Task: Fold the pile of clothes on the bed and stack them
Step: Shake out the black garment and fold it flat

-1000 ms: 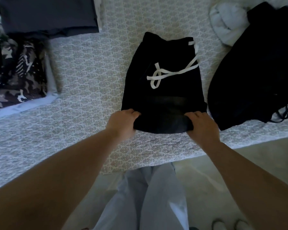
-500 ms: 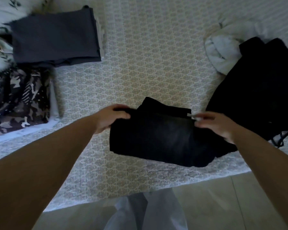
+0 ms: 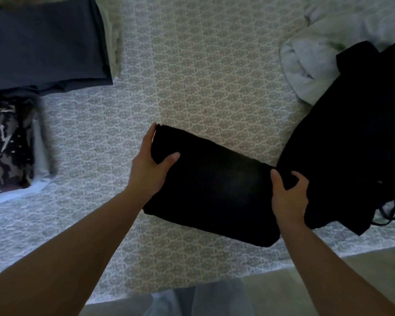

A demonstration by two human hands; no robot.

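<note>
A folded black garment [image 3: 212, 190] lies tilted on the patterned bed [image 3: 192, 76], centre-right of the frame. The left hand [image 3: 151, 165] grips its upper left end, thumb on top; the right hand [image 3: 287, 197] holds its right end — fingers curled over the edge. Just right, touching it, lies an unfolded black garment [image 3: 351, 137]. Upper left — a grey folded stack [image 3: 43, 42].

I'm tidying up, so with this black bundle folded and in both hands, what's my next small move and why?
Probably carry the folded black garment, held at each end by the left hand and right hand, left onto the dark grey folded stack, since it looks fully folded.
</note>
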